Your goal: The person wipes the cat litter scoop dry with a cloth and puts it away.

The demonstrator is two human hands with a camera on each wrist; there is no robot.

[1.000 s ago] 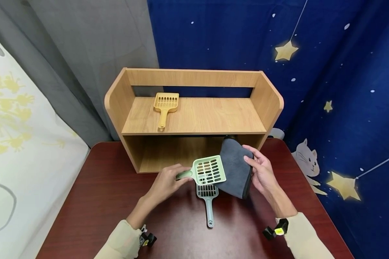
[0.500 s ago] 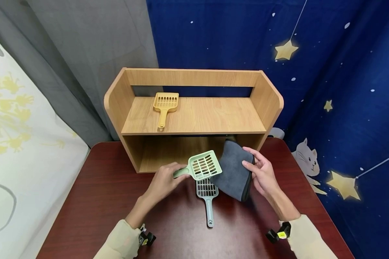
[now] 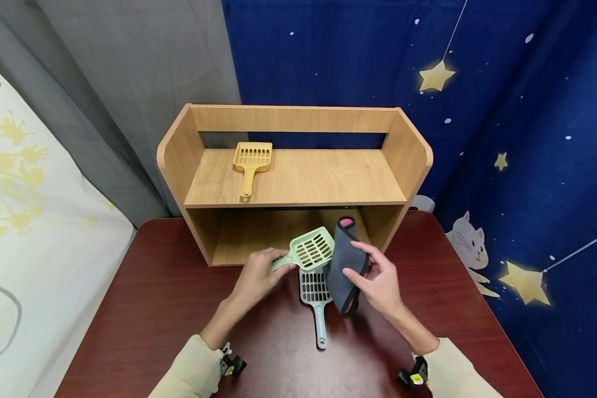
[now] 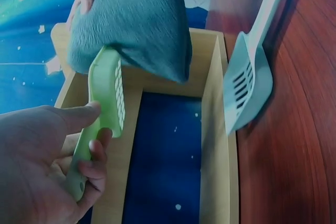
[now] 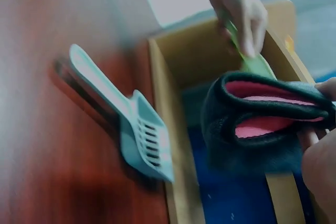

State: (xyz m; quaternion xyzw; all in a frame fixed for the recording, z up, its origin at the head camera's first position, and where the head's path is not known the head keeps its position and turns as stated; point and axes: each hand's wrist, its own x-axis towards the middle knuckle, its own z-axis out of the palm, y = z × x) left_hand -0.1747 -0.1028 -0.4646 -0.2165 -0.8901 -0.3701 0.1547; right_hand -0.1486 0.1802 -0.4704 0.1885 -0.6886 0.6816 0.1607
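My left hand [image 3: 258, 278] grips the handle of a green litter scoop [image 3: 312, 249], its slotted head raised above the table. A folded dark grey cloth [image 3: 345, 265] is pinched in my right hand [image 3: 380, 282]. The cloth meets the green scoop's right edge; in the left wrist view the cloth [image 4: 134, 24] lies against the scoop's tip [image 4: 107, 72]. Pink inner layers [image 5: 262, 127] show between its folds in the right wrist view. Below the green scoop a light blue litter scoop [image 3: 319, 309] rests on the table, its far edge partly covered.
A wooden two-tier shelf [image 3: 298, 190] stands at the back of the dark red table [image 3: 179, 320]. On its upper board lies a yellow litter scoop [image 3: 251, 163] towards the left. Grey and blue curtains [image 3: 328, 55] hang behind.
My right hand has moved left with the cloth, which has turned and now shows its pink inside. The green scoop has risen slightly away from the blue one.
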